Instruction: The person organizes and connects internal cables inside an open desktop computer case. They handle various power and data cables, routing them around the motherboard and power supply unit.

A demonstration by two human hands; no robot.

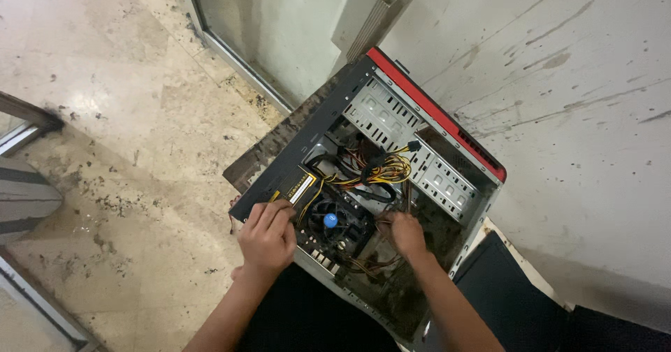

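An opened desktop computer case with a red front edge stands on a stained tabletop beside a scuffed grey wall. The left hand rests on the case's near rim, fingers curled together over the edge just beside the black power supply with its yellow label. The right hand reaches inside, fingertips pressed together on thin wires by the motherboard; whether they pinch one cannot be told. Between the hands sits the cooler fan with a blue hub. A yellow and black cable bundle loops above it.
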